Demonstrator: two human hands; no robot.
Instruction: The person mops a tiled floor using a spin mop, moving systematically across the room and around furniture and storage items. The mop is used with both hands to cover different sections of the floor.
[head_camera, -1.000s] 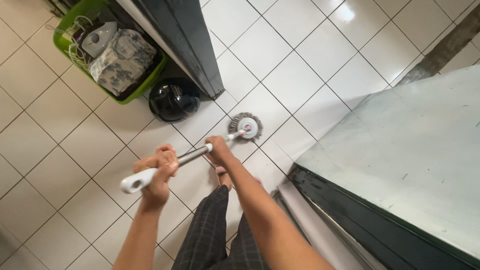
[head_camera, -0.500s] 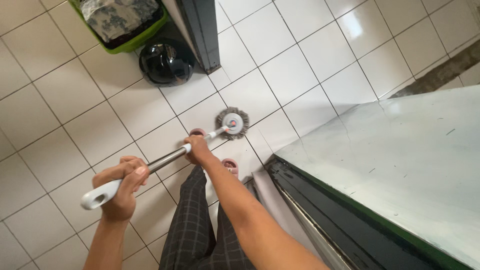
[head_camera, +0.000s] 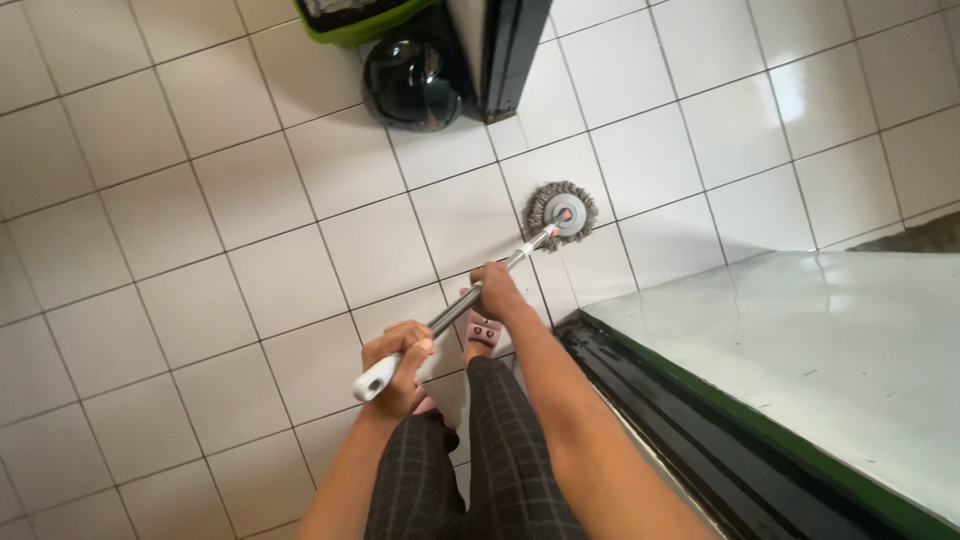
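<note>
the round spin mop head (head_camera: 562, 211) sits flat on the white tile floor (head_camera: 200, 230), near a black helmet (head_camera: 412, 82). your left hand (head_camera: 400, 367) wraps the handle's white end; your right hand (head_camera: 497, 290) clamps the metal shaft (head_camera: 452, 315).

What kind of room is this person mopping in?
Probably a room in a home, maybe a utility or storage corner. The floor is white tile, a black helmet sits beside a green basket, and both hands work a round mop.
</note>
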